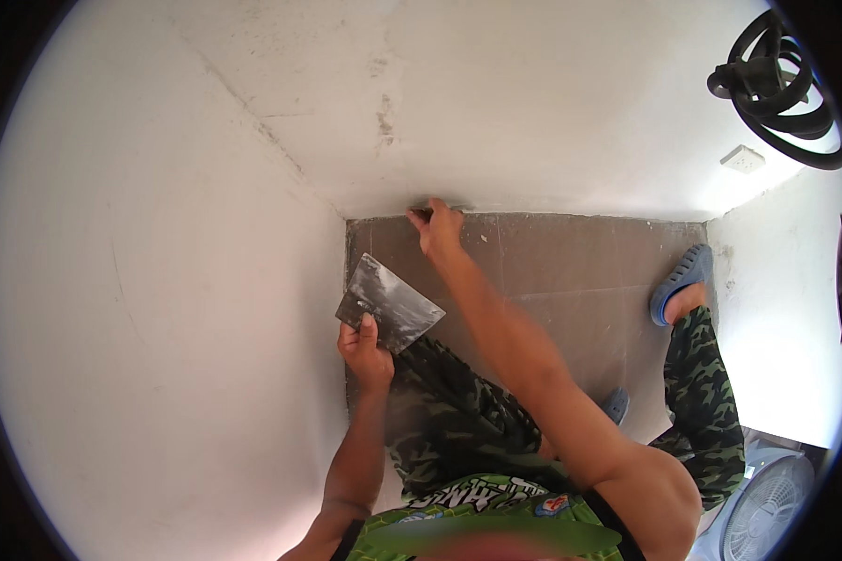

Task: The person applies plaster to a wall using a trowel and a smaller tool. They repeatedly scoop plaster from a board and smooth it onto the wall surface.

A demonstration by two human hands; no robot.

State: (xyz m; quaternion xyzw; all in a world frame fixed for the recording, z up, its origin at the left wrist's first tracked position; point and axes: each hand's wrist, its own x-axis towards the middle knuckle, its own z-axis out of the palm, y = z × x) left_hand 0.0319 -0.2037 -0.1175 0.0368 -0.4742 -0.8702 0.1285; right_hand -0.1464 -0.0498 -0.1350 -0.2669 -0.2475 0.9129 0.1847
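My left hand (369, 355) grips a flat rectangular putty board (396, 304) by its lower left edge, thumb on top. Grey-white smears streak the board's dark face. My right arm reaches forward to the foot of the far wall (552, 122). There my right hand (442, 229) is closed round a thin dark scraper blade (425, 214), pressed at the line where wall and floor meet. Most of the blade is hidden by the fingers.
White walls with dark marks rise left (178, 309), ahead and right. The brown floor (571, 257) lies between them. My foot in a blue-grey clog (683, 280) stands by the right corner. A fan (767, 510) is behind right; black coiled tubing (776, 89) and a wall socket (743, 159) are ahead right.
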